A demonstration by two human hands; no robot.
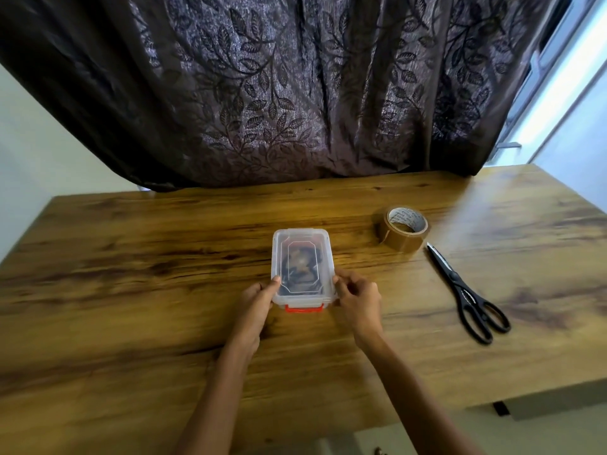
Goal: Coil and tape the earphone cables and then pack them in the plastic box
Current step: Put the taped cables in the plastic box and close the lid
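Observation:
A small clear plastic box (301,238) with its lid on and a red latch at the near end stands on the wooden table (131,290). Dark coiled earphone cables (300,266) show dimly through the lid. My left hand (254,302) grips the box's near left corner, thumb on the lid. At the near right corner, my right hand (358,298) holds the box with curled fingers.
A roll of brown packing tape (404,228) stands to the right of the box. Black scissors (466,295) lie nearer, farther right, blades pointing toward the tape. A dark leaf-patterned curtain (295,93) hangs behind the table's far edge.

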